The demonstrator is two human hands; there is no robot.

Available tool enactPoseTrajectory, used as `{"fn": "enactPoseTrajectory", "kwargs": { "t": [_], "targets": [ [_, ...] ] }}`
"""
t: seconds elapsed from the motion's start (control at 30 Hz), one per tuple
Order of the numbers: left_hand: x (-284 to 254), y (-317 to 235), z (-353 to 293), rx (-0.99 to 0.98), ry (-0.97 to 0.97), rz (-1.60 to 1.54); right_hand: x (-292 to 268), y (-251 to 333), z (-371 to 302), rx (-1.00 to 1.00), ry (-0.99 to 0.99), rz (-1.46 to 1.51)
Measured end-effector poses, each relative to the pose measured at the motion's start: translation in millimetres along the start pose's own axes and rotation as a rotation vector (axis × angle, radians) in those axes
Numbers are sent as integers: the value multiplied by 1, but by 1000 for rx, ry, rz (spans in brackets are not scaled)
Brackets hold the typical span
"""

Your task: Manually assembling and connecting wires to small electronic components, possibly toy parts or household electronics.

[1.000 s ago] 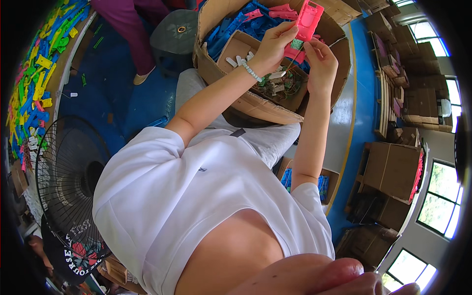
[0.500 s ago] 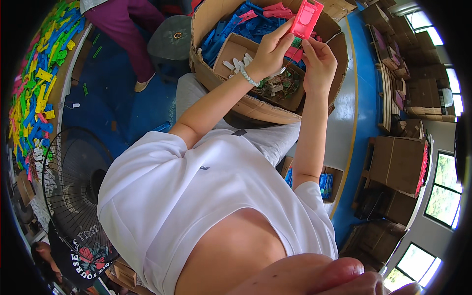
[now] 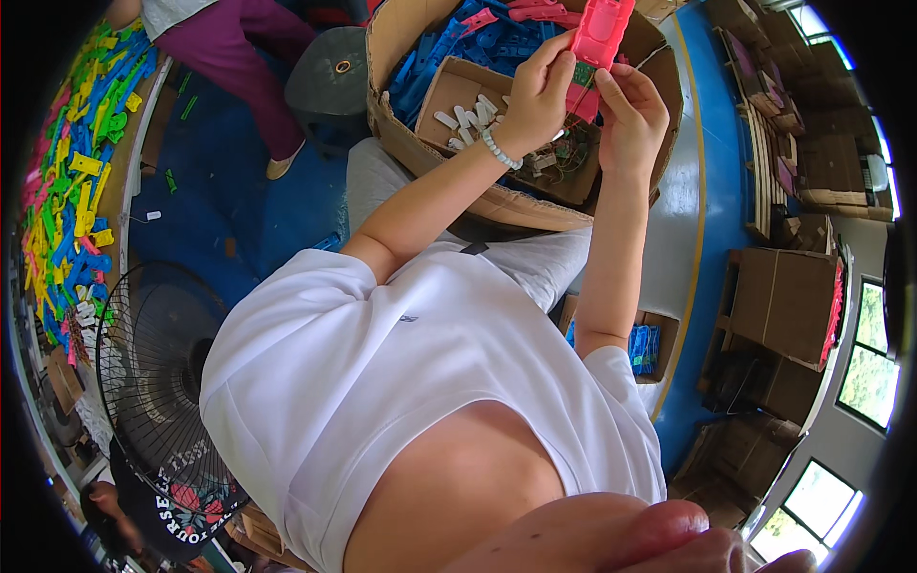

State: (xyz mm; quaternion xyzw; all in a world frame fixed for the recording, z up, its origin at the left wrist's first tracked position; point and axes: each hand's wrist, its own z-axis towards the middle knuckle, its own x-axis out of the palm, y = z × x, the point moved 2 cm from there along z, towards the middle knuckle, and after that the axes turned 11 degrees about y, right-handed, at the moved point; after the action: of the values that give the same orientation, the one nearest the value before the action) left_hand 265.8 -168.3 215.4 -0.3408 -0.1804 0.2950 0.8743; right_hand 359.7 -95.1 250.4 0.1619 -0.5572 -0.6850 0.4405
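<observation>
Over a big cardboard box, my left hand [image 3: 537, 103] is closed on the side of a pink plastic casing [image 3: 600, 36] with a hollowed face. At the casing's lower end sits a small green circuit board [image 3: 582, 74]. My right hand [image 3: 634, 119] is beside it, thumb and fingers bent together in a pinch; what they grip is too small to make out. Below the hands, a smaller cardboard tray [image 3: 445, 94] contains white oblong pieces [image 3: 463, 118] and a tangle of wired circuit boards [image 3: 559, 162].
Blue plastic parts [image 3: 430, 62] fill the large cardboard box [image 3: 497, 205] around the tray. A grey stool [image 3: 330, 81] and a person in purple trousers [image 3: 244, 72] are at far left. A black fan [image 3: 158, 372] stands left, near heaped coloured parts [image 3: 81, 172]. Cartons [image 3: 778, 296] line the right.
Both hands and the pink casing have shifted slightly right within the view, and the whole scene has tilted a little. The left hand keeps its grip on the casing.
</observation>
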Motion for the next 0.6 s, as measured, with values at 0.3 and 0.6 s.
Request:
{"fn": "enactPoseTrajectory", "kwargs": {
  "t": [0.3,0.6],
  "targets": [
    [-9,4,31,-233,21,-985,-39,-30,16,86,12,-141],
    [-15,3,27,-268,162,-912,-29,-78,-7,554,270,-226]
  ]
}}
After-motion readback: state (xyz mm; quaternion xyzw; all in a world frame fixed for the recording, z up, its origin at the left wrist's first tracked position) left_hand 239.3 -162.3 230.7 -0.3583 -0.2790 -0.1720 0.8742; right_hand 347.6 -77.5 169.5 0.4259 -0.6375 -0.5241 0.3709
